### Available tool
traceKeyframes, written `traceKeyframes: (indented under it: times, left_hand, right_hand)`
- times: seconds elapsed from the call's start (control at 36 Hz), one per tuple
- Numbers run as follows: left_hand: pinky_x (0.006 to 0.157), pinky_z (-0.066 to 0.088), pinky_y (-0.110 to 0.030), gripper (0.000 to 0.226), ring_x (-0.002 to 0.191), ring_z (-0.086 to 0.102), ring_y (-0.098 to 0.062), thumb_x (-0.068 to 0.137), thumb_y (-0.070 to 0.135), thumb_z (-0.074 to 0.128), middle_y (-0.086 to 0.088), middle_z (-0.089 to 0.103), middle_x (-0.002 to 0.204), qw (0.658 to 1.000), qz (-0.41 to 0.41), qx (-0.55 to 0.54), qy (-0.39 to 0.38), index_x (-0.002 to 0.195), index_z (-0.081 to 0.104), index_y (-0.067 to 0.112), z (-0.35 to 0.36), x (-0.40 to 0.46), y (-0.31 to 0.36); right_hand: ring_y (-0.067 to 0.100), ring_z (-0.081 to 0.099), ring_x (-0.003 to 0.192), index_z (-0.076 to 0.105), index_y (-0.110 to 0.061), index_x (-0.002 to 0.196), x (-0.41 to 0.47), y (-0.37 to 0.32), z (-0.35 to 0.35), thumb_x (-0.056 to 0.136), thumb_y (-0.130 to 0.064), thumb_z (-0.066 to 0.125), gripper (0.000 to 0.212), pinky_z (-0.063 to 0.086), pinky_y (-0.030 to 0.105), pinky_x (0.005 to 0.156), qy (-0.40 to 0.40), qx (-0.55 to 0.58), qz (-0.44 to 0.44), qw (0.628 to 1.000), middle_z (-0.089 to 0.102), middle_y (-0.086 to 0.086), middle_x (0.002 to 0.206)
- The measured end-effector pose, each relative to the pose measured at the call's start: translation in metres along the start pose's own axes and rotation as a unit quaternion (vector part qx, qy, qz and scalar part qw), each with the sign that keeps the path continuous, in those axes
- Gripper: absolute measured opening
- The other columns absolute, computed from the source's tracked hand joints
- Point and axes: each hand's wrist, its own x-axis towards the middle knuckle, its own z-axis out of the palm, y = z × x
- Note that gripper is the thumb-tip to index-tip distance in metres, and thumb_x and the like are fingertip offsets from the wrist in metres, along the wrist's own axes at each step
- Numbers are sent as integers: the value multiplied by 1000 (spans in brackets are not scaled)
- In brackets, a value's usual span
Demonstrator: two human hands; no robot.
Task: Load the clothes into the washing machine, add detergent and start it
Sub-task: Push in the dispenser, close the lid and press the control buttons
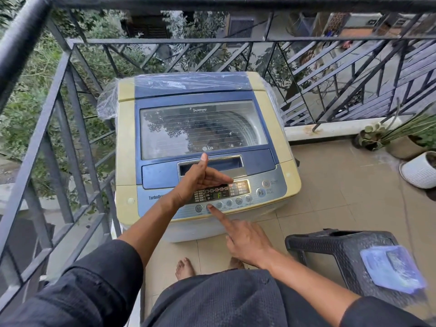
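Observation:
A blue and cream top-loading washing machine (205, 147) stands on the balcony with its glass lid (203, 128) closed; dark clothes show dimly through the glass. Its control panel (238, 193) is lit, with a green figure on the display. My left hand (200, 178) hovers flat over the panel, fingers straight and thumb up, shading the display. My right hand (245, 239) points with the index finger, whose tip presses a round button (209, 206) in the lower row; the other fingers are curled in. A blue detergent packet (392, 267) lies on a dark stool.
A dark plastic stool (330, 246) stands at my right, close to the machine. Metal railing (70, 128) runs along the left and behind the machine. Potted plants (417, 168) sit at the right on the tiled floor. My bare feet (185, 267) are just before the machine.

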Motion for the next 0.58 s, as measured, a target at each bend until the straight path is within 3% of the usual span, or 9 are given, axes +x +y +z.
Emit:
traceKeyframes:
  times: [0.19, 0.33, 0.42, 0.58]
  left_hand:
    - [117, 44, -49, 94, 123, 69, -30, 109, 55, 4, -20, 75, 122, 1000, -6, -13, -11, 117, 73, -7, -1, 1, 1]
    - [118, 43, -48, 95, 123, 68, -30, 109, 57, 4, -19, 75, 122, 1000, -13, -16, -15, 118, 73, -8, -2, 2, 1]
    - [119, 42, -48, 95, 124, 68, -30, 109, 57, 3, -19, 74, 123, 1000, -16, -17, -19, 118, 72, -8, -2, 2, 2]
    - [120, 41, -50, 95, 126, 67, -29, 108, 59, 4, -18, 74, 124, 1000, -16, -12, -23, 118, 74, -5, -4, 3, 1]
  right_hand:
    - [30, 64, 71, -31, -46, 154, 1, -4, 7, 96, -15, 50, 104, 57, 43, 72, 10, -47, 5, 999, 67, 9, 90]
    - [25, 51, 64, -36, -43, 152, 1, -3, 3, 97, -13, 48, 105, 45, 36, 62, 8, -90, 5, 996, 66, 8, 92]
    - [25, 50, 64, -37, -45, 151, 2, -3, 3, 96, -12, 52, 109, 47, 37, 63, -3, -106, 6, 994, 65, 9, 92]
    - [26, 46, 66, -38, -46, 150, 1, -6, 3, 96, -13, 52, 109, 39, 36, 63, -7, -99, 14, 995, 66, 11, 98]
